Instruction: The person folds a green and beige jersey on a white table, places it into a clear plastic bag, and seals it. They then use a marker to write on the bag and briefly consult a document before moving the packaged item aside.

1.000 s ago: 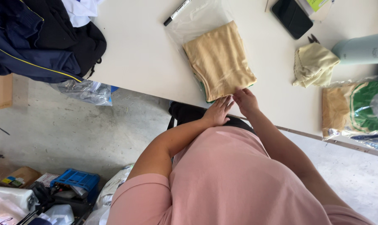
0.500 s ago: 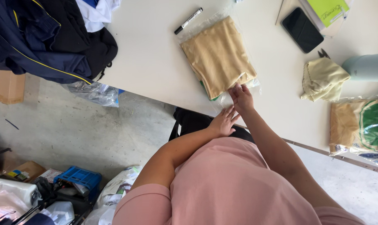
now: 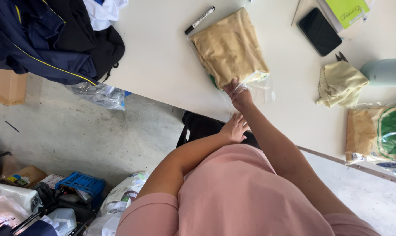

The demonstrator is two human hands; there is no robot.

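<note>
R hand (image 3: 238,92) fingers pinch clear bag (image 3: 254,83) edge w/ tan cloth (image 3: 228,46); L hand (image 3: 235,127) fingers loose, off table.

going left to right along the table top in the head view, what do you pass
dark jackets → black marker → tan folded cloth in clear bag → black phone → pale yellow cloth → grey-green bottle

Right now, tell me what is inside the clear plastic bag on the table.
The clear plastic bag holds a folded tan cloth, with something green at its lower edge. The right hand covers the bag's near end; the cloth hides anything beneath.
</note>
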